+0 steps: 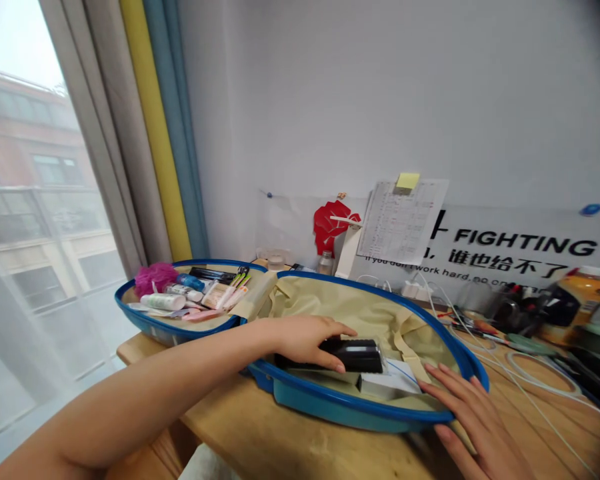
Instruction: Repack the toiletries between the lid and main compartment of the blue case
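A blue suitcase [360, 408] lies open on a wooden desk [290, 443], showing its beige lining. My left hand [307, 340] reaches into the near half and grips a black box [357, 355] between thumb and fingers. A white box [387, 385] lies beside the black one. My right hand [473, 417] rests flat with fingers spread on the suitcase's right rim. The far half [180, 327] holds a pink bath puff [155, 277], tubes and several small toiletries.
The desk's right side is crowded: an orange bottle [577, 303], white cables [535, 380], pens and dark items. Papers, a red fist cutout [333, 223] and a "FIGHTING" sign hang on the wall. A window with curtains fills the left.
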Demonstrator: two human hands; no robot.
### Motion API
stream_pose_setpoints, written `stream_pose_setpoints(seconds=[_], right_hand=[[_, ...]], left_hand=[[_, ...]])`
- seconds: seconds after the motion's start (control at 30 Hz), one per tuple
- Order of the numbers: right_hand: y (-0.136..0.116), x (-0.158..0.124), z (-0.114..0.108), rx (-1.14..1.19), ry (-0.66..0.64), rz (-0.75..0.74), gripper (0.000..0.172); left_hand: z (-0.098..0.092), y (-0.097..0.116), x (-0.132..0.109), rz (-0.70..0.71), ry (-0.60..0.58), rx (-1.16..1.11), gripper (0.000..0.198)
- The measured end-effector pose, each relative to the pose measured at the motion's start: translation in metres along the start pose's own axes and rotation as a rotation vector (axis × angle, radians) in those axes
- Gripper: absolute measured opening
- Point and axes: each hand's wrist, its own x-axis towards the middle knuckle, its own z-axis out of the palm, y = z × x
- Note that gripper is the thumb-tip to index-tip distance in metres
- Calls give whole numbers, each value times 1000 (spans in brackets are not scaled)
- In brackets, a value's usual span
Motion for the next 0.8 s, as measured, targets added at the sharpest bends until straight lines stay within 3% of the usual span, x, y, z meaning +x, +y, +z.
stream_pose_setpoints(seconds=[0.17,0.47,0.8], right_hand=[[-2,3,-2,12,4,-17,39],[-2,2,-1,49,-6,5,41],[-1,1,0,5,12,-41,41]], left_hand=[[15,-1,7,-129,-67,46,63],[31,-6,16,-174,-109,316,61],[37,-2,20,-223,-133,354,53]])
